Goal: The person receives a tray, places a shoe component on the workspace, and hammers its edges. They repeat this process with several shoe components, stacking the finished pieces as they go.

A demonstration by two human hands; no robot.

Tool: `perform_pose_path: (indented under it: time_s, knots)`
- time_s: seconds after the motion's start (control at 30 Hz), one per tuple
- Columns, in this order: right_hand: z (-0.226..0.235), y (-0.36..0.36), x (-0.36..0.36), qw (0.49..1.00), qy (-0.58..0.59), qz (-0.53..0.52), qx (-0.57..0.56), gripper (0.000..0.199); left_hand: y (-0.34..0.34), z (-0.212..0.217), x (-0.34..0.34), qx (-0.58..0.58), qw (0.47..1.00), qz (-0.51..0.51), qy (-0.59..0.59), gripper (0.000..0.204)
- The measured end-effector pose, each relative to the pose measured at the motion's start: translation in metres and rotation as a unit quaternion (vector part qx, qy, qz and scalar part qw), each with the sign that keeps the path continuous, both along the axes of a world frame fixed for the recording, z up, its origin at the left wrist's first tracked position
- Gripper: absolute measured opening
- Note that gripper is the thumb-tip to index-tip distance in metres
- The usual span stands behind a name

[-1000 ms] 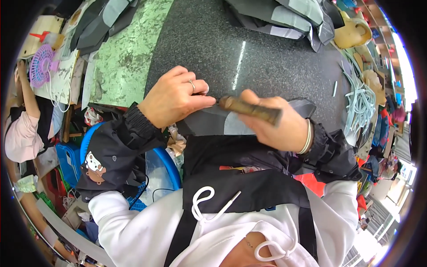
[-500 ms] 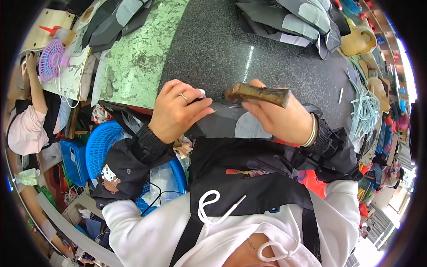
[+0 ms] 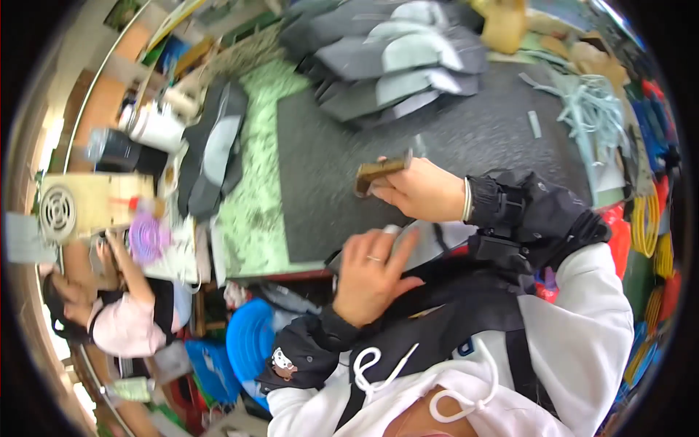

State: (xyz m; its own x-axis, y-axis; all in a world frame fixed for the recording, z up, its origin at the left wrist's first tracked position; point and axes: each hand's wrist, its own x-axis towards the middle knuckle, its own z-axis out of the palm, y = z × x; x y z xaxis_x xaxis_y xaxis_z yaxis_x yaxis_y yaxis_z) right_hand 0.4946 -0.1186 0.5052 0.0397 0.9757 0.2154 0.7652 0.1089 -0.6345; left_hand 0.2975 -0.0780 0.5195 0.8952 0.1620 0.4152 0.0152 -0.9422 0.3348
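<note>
My right hand (image 3: 429, 191) is closed around a hammer with a worn, brown head (image 3: 382, 172), raised above the dark work surface. Just nearer to me, my left hand (image 3: 369, 280) has its fingers apart, a ring on one and a pale covering on a fingertip. It is over or touching a dark grey panel with a light grey patch (image 3: 455, 237) at the table's front edge. The left fingers are smeared by motion, and much of that panel is hidden by my hands. Nothing shows in the left hand's grip.
A pile of dark panels with light patches (image 3: 408, 62) lies at the far side, and more panels (image 3: 216, 149) lie left. Pale strips (image 3: 593, 109) tangle at the right. A blue basket (image 3: 247, 339) stands below left. Another person (image 3: 127, 320) sits near a purple fan (image 3: 149, 238).
The view has swung, shifting the table and basket rightward in the picture. My left hand has spread its fingers and come lower; the hammer stays in my right hand, now tilted differently.
</note>
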Motion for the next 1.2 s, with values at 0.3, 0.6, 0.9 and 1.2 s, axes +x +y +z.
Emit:
perform_pose_path:
  time_s: [0.3,0.6,0.9,1.2]
  knots:
    - [0.075,-0.116,0.123,0.966,0.070,-0.246,0.028,0.025,0.127,0.069,0.023,0.122,0.948,0.214,-0.204,0.030]
    - [0.091,-0.033,0.200,0.981,0.054,-0.187,0.012,0.027,0.156,0.054,0.136,0.181,0.968,0.116,-0.129,0.041]
    - [0.056,0.105,0.239,0.889,-0.457,0.001,-0.027,0.017,0.064,0.051,0.182,0.161,0.987,-0.023,-0.004,0.017]
    - [0.040,0.036,0.265,0.882,-0.431,-0.097,0.164,0.021,0.006,-0.001,0.080,-0.353,0.904,-0.129,0.205,0.016]
